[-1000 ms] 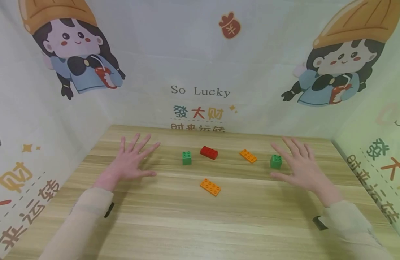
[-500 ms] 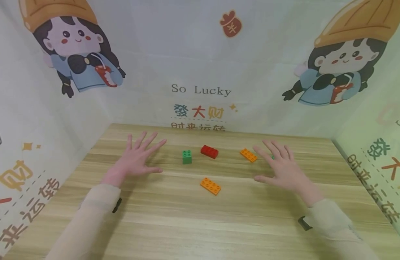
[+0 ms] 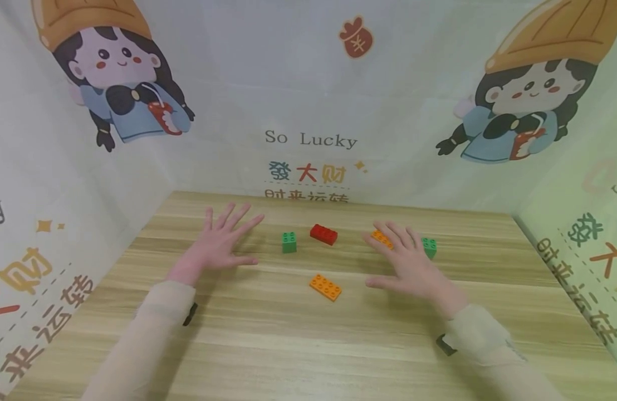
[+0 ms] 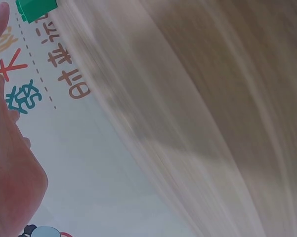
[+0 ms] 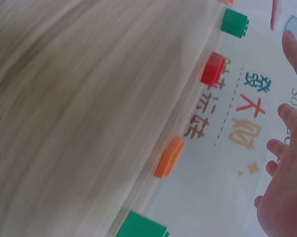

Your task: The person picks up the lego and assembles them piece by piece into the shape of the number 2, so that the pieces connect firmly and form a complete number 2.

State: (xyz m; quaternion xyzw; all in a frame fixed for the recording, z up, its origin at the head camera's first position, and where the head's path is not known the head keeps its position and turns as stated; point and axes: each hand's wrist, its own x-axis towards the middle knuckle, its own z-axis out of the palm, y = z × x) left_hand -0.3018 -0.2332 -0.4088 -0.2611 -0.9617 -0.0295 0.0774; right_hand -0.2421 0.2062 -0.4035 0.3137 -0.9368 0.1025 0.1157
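My left hand [image 3: 215, 245] hovers over the table with its fingers spread, left of a green building brick [image 3: 289, 243]. In the left wrist view that green brick [image 4: 37, 9] shows at the top corner, apart from the hand [image 4: 15, 173]. My right hand [image 3: 411, 266] also has its fingers spread and holds nothing. Its fingers overlap the back orange brick [image 3: 377, 237] in the head view, while a second green brick [image 3: 429, 248] shows just behind its knuckles. Between the hands lie a red brick [image 3: 323, 234] and, nearer to me, another flat orange brick [image 3: 326, 287].
The wooden table [image 3: 288, 356] carries the bricks in a loose row toward its back edge. A printed white cloth [image 3: 228, 100] stands around the back and both sides. Dark straps or mounts show at both sleeve cuffs.
My right hand has moved left, from beside the right green brick to over the back orange one. The left hand has shifted slightly right. The bricks have stayed put.
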